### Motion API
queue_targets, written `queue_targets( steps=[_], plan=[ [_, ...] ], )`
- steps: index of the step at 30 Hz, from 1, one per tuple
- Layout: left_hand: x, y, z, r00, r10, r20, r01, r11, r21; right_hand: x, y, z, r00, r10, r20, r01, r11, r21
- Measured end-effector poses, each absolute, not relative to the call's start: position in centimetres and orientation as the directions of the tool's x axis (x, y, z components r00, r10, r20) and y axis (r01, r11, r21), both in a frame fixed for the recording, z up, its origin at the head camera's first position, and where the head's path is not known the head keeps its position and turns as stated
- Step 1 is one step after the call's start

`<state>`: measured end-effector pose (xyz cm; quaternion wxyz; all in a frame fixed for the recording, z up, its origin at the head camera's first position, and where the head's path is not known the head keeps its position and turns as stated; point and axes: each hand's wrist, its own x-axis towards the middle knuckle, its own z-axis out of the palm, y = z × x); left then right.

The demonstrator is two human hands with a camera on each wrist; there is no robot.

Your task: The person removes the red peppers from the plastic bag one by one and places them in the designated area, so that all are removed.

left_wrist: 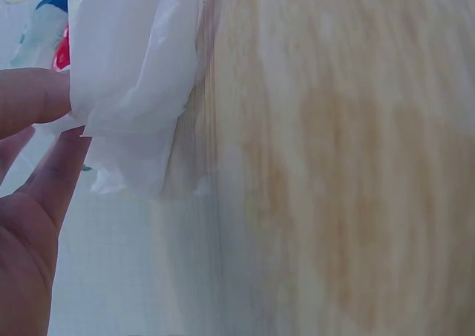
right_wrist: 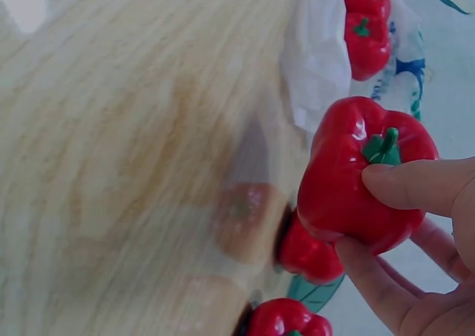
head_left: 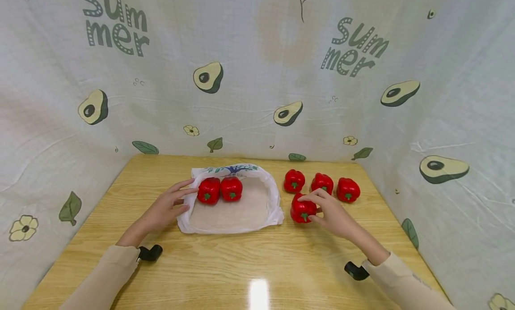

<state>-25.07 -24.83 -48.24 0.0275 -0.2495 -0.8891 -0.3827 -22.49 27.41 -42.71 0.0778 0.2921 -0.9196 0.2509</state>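
My right hand pinches a glossy red bell pepper with a green stem, thumb near the stem and fingers beneath. The pepper hangs above the table, just right of a white plastic bag. The bag lies with its mouth spread wide. Two red bell peppers sit side by side in its left part. At the bag's left rim, my left hand holds the plastic between thumb and fingers; the left wrist view shows the thumb against the bag's side.
Behind the held pepper, three more red bell peppers stand on the wooden table at the back right. A patterned cloth with avocado prints encloses the table at the back and sides.
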Motion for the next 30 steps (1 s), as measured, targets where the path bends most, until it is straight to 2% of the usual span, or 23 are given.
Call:
queue_targets(
  steps=[12,30],
  plan=[
    [-25.1,-24.7,-48.3,-0.876,0.421,0.236,0.461,0.586,0.667,-22.1,27.7,-44.3,-0.818,-0.509,0.269,-0.574,0.687,-0.446],
    [-25.2,-24.9,-48.7,-0.878,0.414,0.240,0.459,0.587,0.666,-21.7,27.6,-45.5,-0.823,-0.511,0.247,-0.565,0.703,-0.432]
  ],
)
